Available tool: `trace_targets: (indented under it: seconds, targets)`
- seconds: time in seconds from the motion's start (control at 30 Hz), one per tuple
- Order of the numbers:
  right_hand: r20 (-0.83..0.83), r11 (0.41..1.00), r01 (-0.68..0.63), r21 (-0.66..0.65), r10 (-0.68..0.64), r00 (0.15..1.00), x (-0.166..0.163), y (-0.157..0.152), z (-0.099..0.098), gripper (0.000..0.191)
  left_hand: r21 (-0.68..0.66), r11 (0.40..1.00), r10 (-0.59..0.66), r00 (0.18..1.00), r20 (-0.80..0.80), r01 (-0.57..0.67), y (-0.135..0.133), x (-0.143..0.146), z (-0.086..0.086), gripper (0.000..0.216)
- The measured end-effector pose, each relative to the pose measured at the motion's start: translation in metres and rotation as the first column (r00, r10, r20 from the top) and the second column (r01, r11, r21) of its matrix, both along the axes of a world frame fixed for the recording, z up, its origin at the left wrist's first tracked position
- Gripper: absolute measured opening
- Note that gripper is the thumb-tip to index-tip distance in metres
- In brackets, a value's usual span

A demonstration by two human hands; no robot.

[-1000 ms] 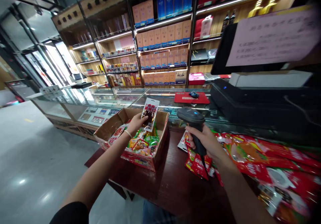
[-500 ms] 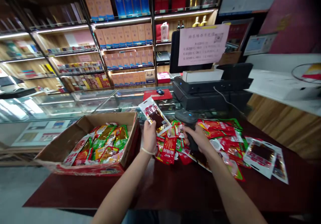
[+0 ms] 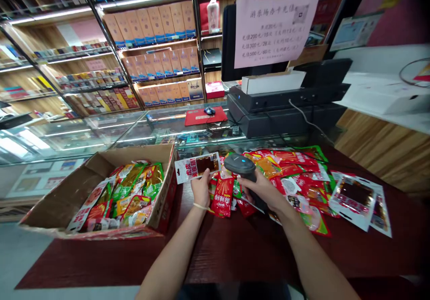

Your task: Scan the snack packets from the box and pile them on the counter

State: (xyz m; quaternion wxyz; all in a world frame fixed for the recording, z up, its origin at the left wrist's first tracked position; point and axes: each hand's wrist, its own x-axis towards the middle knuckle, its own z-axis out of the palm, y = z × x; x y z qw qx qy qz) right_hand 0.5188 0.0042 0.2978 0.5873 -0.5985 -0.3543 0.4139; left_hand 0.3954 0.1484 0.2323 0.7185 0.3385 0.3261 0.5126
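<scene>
My left hand (image 3: 201,189) grips a white snack packet (image 3: 188,169) with red lettering and a dark brown window, its printed face toward me. Close to the packet's right end is the head of a black barcode scanner (image 3: 240,165), a small blue light on its top. My right hand (image 3: 264,189) is wrapped round the scanner's handle. Beneath and behind both hands lies a heap of red and green snack packets (image 3: 223,196). Two white packets with dark windows (image 3: 354,196) overlap at the heap's right.
An open cardboard box (image 3: 168,192) holding several snack packets stands at the left of the dark red table (image 3: 215,255). Behind is a glass counter with a red mat (image 3: 198,117) and mouse. A monitor with a pink notice (image 3: 272,31) and a black cash drawer (image 3: 262,118) stand at the back.
The white packet in my left hand has turned from slanted to nearly level, its right end now by the scanner head. The scanner has shifted slightly left in view. The camera view has tilted down.
</scene>
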Motion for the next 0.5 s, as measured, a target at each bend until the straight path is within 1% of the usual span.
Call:
trace_targets:
  seconds: [0.1,0.2,0.33,0.4,0.5]
  targets:
    - [0.017,0.998,-0.035,-0.061,0.036,0.999,0.000,0.000,-0.002,0.032,0.001,0.999,0.041,0.999,0.004,-0.041,0.002,-0.001,0.000,0.034]
    - [0.023,0.994,-0.039,-0.099,0.042,0.999,-0.001,0.001,-0.001,0.029,0.031,0.996,0.085,0.996,0.004,-0.086,0.004,-0.002,0.001,0.033]
    - [-0.006,0.996,-0.016,-0.093,0.016,1.000,-0.003,0.001,0.001,0.029,0.066,0.996,0.058,0.998,-0.028,-0.056,0.003,-0.002,0.002,0.033]
    - [-0.020,0.996,0.008,-0.084,-0.010,1.000,-0.002,0.001,0.004,0.030,0.115,0.992,0.066,0.995,-0.079,-0.057,0.003,-0.004,0.002,0.033]
    - [-0.046,0.997,0.075,-0.029,-0.077,0.996,0.005,-0.004,0.010,0.032,0.218,0.975,0.092,0.972,-0.215,-0.044,0.001,-0.009,0.002,0.032]
